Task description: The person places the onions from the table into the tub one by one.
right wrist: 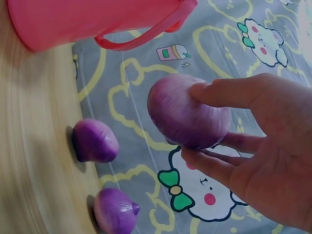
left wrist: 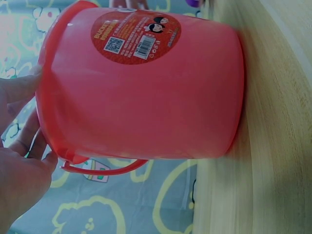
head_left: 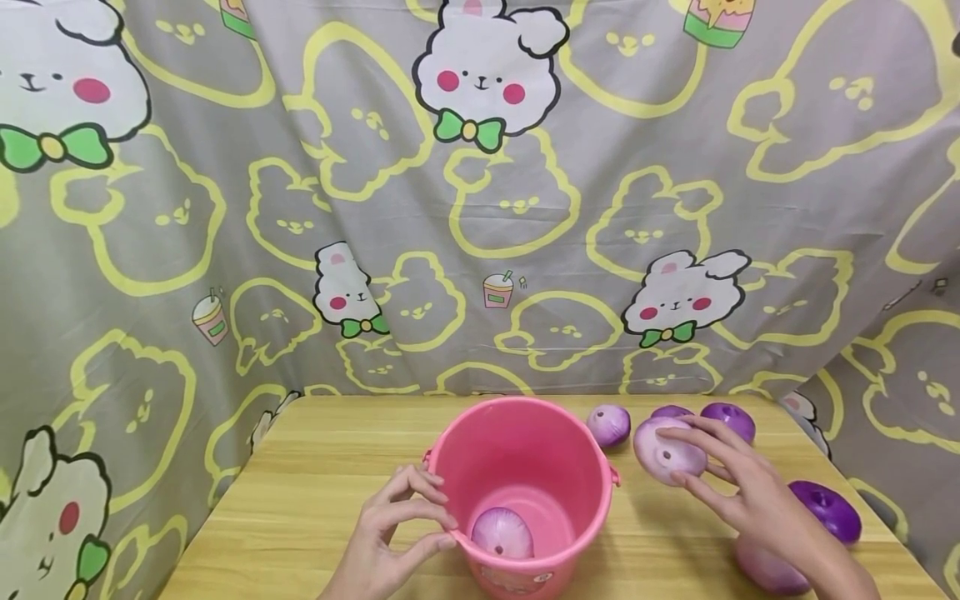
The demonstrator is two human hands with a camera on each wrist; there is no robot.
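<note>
A pink bucket (head_left: 525,417) stands upright on the wooden table, its rim held at the near left side by my left hand (head_left: 397,533). In the left wrist view the fingers and thumb meet the rim of the bucket (left wrist: 146,107). Inside, at the bottom, lies a purple onion (head_left: 502,533). My right hand (head_left: 738,479) holds another onion (head_left: 670,452) above the table, to the right of the bucket. The right wrist view shows this onion (right wrist: 185,109) between thumb and fingers, clear of the tabletop.
Several more onions lie on the table at the right: one onion (head_left: 608,426) beside the bucket, another onion (head_left: 729,422) farther back, and a dark purple onion (head_left: 827,510) near the right forearm. A patterned curtain (head_left: 480,208) hangs behind the table (head_left: 322,467).
</note>
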